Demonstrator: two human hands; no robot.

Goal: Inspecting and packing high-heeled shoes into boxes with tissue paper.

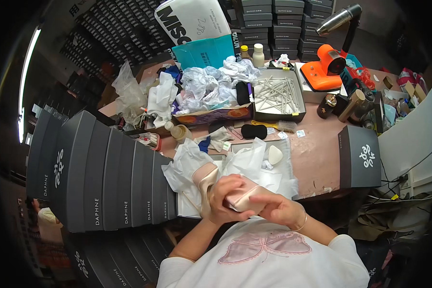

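Two hands meet low in the middle over one pale pink shoe [245, 186]; take it as the clock's centre. At nine o'clock, the left hand [222, 198] pinches it, fingers over the top, thumb underneath. From that grip the shoe lies toward three; what shows seems to slant from eight to two, but the view is foreshortened and I cannot tell the long axis surely. At four, the right hand [279, 209] lays an extended index finger on its side; whether the other fingers also grip, I cannot tell. Both hands touch it, so neither is nearer. A second shoe [205, 174] leans at ten, just beside the left hand; contact is unclear.

On the table [317, 165], left to right: grey boxes [115, 177] in a row at nine, white tissue [185, 161] near ten, a bottle [181, 133] between ten and eleven, crumpled paper [204, 86] past eleven, white sticks [276, 93] in a tray past twelve, an orange stand [319, 79] at one, a lone box [360, 161] between two and three.

Behind, a light tube [26, 81] glows at ten; stacked cartons [287, 22] rise past twelve.
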